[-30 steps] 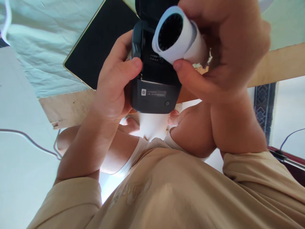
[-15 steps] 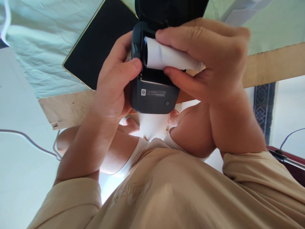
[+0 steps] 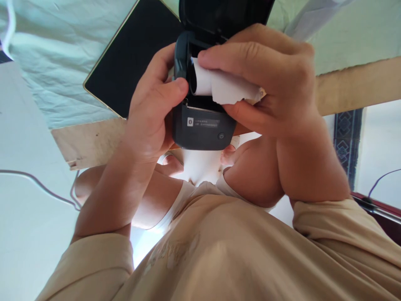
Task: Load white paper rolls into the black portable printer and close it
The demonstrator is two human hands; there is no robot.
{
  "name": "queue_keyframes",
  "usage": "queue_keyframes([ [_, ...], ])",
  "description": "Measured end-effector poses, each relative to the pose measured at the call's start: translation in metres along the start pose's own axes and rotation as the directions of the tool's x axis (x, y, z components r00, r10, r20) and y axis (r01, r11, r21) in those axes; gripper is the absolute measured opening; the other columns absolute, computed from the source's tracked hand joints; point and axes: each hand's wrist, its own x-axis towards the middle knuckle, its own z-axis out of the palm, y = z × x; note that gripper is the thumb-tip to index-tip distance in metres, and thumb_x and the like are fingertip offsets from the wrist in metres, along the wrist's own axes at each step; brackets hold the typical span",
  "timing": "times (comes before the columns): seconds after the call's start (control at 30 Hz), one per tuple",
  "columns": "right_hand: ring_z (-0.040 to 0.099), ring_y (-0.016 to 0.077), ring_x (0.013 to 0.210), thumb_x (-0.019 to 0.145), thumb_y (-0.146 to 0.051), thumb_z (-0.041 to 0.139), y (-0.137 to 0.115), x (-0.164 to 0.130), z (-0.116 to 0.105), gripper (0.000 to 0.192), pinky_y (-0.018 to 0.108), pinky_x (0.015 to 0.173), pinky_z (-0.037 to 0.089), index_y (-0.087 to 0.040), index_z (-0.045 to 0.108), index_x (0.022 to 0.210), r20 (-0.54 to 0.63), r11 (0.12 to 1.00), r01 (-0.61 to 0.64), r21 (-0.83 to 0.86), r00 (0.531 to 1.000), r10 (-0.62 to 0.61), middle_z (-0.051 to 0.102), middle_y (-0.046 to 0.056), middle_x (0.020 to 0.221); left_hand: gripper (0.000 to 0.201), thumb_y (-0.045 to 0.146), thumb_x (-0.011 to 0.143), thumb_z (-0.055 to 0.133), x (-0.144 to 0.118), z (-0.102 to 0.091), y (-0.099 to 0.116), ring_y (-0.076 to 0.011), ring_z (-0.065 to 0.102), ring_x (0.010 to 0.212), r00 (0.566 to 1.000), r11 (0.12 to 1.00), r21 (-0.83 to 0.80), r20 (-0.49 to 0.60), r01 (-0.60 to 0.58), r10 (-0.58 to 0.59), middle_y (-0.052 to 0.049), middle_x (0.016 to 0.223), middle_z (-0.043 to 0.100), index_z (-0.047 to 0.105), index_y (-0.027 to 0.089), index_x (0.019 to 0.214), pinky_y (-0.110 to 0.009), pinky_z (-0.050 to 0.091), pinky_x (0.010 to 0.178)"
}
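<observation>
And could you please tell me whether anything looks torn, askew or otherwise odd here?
Yes: the paper roll has a loose end with a ragged edge, as if torn. The roll also sits askew: one end is inside the open portable printer, while the other, in the right hand, appears to jut past its side.

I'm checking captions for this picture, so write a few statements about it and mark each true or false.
1. The left hand grips the black device. True.
2. The right hand holds a pen. False: it holds a paper roll.
3. The device's lid is closed. False: it stands open.
4. A dark flat panel lies on the pale green cloth. True.
5. A thumb covers the round button. False: the button is uncovered.
</observation>
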Motion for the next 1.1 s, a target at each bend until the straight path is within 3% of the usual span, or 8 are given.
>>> queue_keyframes([
  [0.3,0.057,0.003,0.094,0.081,-0.028,0.044,0.0004,0.0014,0.0011,0.035,0.016,0.083,0.044,-0.021,0.061,0.111,-0.025,0.998,0.01,0.056,1.0,-0.009,0.06,-0.002,0.101,0.039,0.027,0.075,0.061,-0.0017,-0.0036,-0.0019,-0.0176,0.069,0.083,0.999,0.999,-0.015,0.029,0.034,-0.034,-0.003,0.093,0.065,0.052,0.013,0.11,-0.021,0.055,0.056],
  [0.53,0.057,0.0022,0.095,0.079,-0.025,0.047,0.0039,0.0008,0.001,0.034,0.015,0.083,0.045,-0.02,0.059,0.11,-0.018,0.994,0.038,0.1,0.999,-0.036,0.061,-0.003,0.105,0.032,0.025,0.081,0.055,-0.0044,0.0001,0.0027,-0.0168,0.07,0.081,0.998,0.999,0.005,0.018,0.054,-0.054,-0.001,0.091,0.063,0.051,0.012,0.11,-0.027,0.06,0.064],
  [0.8,0.059,0.0034,0.099,0.079,-0.025,0.05,0.0045,0.0034,0.0072,0.03,0.018,0.091,0.048,-0.015,0.058,0.106,-0.225,0.984,0.115,0.138,0.971,-0.082,0.064,-0.004,0.107,0.032,0.023,0.079,0.054,-0.0034,0.0005,0.0009,-0.0146,0.068,0.083,0.998,0.998,-0.008,-0.004,0.057,-0.057,0.0,0.089,0.064,0.05,0.015,0.109,-0.023,0.058,0.063],
  [0.97,0.06,0.0072,0.1,0.076,-0.018,0.05,0.003,0.003,0.0079,0.03,0.021,0.087,0.048,-0.019,0.059,0.104,-0.213,1.0,0.016,-0.02,0.977,-0.02,0.063,-0.004,0.104,0.034,0.022,0.08,0.054,-0.0044,0.0002,0.0015,-0.0163,0.068,0.09,1.0,0.999,-0.017,0.002,0.031,-0.031,-0.002,0.091,0.063,0.049,0.012,0.113,-0.025,0.059,0.069],
  [1.1,0.063,0.0093,0.099,0.074,-0.017,0.051,-0.0024,0.0023,0.0056,0.02,0.022,0.085,0.05,-0.017,0.056,0.093,-0.186,0.993,-0.091,-0.075,0.98,0.075,0.062,-0.003,0.101,0.035,0.023,0.082,0.053,-0.004,0.0007,0.0016,-0.0155,0.068,0.088,0.999,0.999,0.007,-0.012,0.047,-0.047,-0.002,0.095,0.063,0.049,0.012,0.114,-0.02,0.056,0.061],
])
